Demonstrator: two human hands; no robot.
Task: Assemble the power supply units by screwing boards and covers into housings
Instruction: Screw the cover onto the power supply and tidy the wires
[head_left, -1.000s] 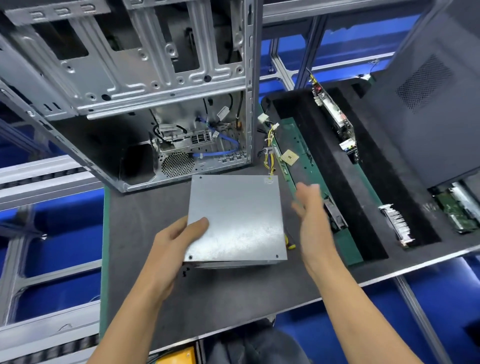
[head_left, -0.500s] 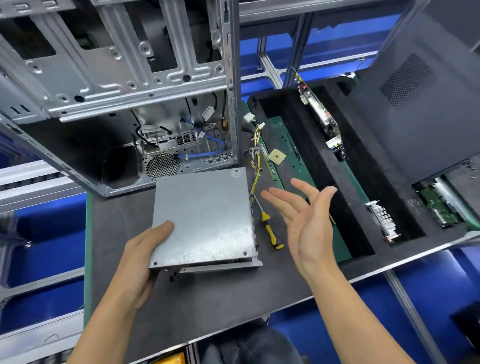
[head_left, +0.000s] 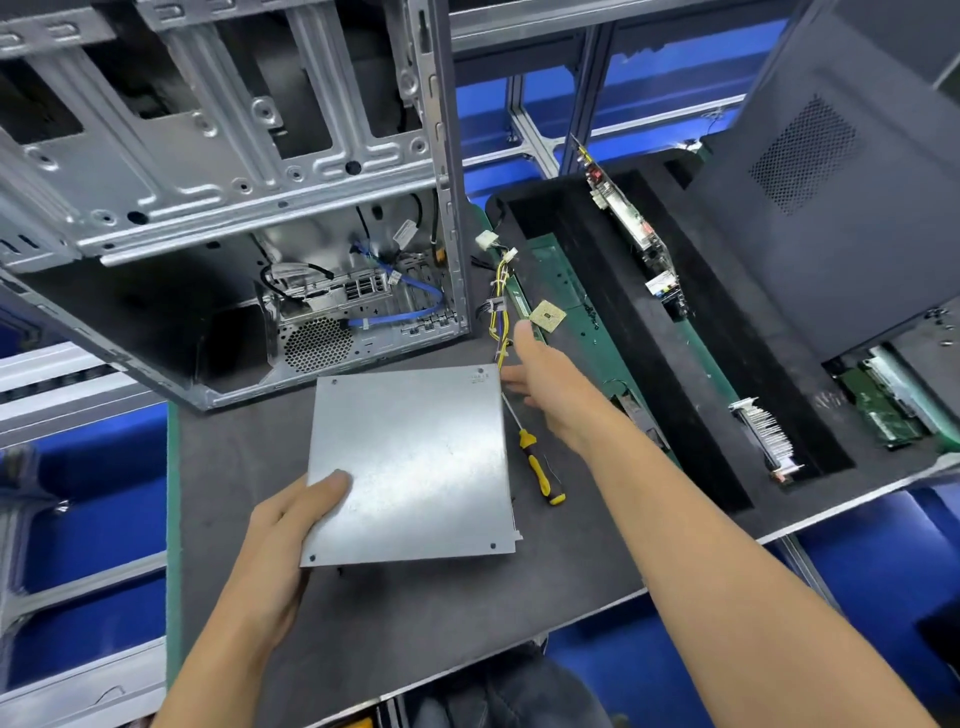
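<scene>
The left hand (head_left: 280, 540) grips the power supply unit (head_left: 410, 462), a flat galvanised steel box at the table's (head_left: 441, 613) centre, by its 7 o'clock corner, thumb on top. The right hand (head_left: 556, 395), grip released with fingers straight, reaches its 1 o'clock corner beside the yellow wires (head_left: 500, 306). A yellow-black screwdriver (head_left: 537, 465) lies at 3 o'clock.

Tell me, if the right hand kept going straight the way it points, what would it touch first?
Probably the bundle of yellow wires just past the right hand; its fingers point up at them. Depth is unclear, so it might pass over.
</scene>
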